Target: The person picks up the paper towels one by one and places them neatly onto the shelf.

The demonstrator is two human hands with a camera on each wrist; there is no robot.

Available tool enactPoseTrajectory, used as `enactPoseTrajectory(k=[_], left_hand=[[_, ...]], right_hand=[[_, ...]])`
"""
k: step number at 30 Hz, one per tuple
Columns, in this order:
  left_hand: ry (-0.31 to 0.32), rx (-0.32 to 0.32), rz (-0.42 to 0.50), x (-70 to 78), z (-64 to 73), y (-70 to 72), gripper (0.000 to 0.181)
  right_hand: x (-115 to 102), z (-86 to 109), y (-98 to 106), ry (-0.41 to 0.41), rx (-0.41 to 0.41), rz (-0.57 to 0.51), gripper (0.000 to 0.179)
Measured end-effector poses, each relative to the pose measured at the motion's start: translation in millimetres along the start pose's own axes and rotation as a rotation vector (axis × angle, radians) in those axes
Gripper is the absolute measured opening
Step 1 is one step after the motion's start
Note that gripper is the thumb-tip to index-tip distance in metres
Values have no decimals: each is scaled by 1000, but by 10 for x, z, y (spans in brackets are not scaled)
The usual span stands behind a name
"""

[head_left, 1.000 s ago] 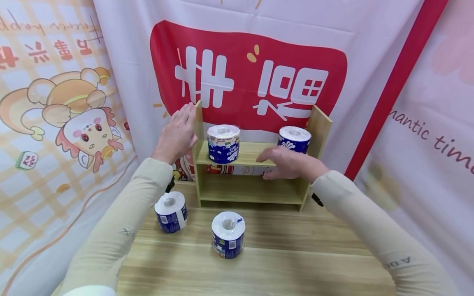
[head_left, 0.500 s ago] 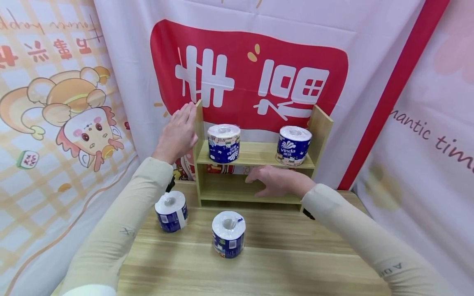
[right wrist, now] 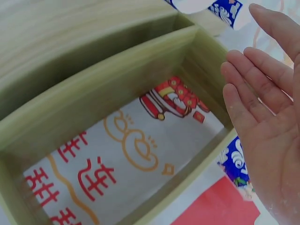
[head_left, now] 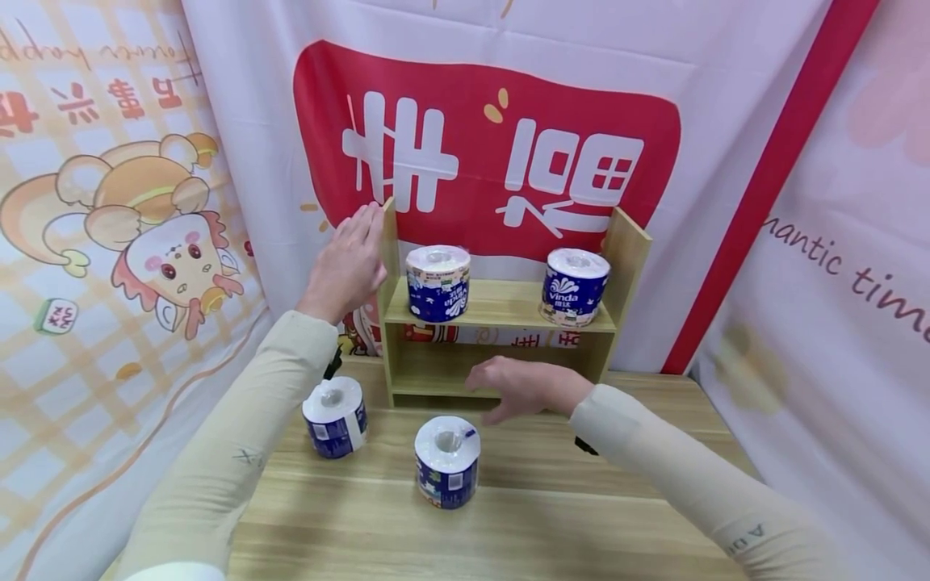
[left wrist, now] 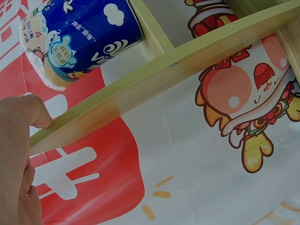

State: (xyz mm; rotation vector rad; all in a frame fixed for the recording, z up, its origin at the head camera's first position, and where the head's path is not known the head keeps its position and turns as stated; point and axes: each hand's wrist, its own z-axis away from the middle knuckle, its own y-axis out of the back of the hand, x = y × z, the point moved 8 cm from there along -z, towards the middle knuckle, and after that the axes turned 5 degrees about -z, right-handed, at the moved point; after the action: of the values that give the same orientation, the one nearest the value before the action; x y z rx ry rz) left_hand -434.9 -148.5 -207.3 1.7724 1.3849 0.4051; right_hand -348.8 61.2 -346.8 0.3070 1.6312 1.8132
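My left hand (head_left: 347, 265) grips the top of the left side panel of a small wooden shelf (head_left: 501, 303); in the left wrist view the thumb lies on one side of the panel (left wrist: 117, 93) and the fingers on the other. My right hand (head_left: 525, 386), fingers relaxed and holding nothing, hovers before the lower shelf board. Two wrapped toilet paper rolls stand on the upper board: a left roll (head_left: 438, 284) and a right roll (head_left: 574, 288). On the table a front roll (head_left: 447, 462) stands just left of and nearer than the right hand. Another roll (head_left: 335, 417) stands further left.
The wood-grain table (head_left: 567, 508) carries the shelf. Behind it hangs a printed white and red cloth (head_left: 487, 153). A checked, cartoon-printed cloth (head_left: 116, 323) encloses the left, and a pale cloth (head_left: 821, 323) the right.
My right hand has moved down and slightly left, from in front of the right roll on the upper board toward the front roll. The left hand stays on the side panel.
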Motion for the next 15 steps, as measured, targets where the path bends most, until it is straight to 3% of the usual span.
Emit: enactPoseTrajectory(k=[15], left_hand=[[3, -2, 5, 1, -6, -8, 86]], right_hand=[[-148, -167, -342, 26, -54, 4, 53]])
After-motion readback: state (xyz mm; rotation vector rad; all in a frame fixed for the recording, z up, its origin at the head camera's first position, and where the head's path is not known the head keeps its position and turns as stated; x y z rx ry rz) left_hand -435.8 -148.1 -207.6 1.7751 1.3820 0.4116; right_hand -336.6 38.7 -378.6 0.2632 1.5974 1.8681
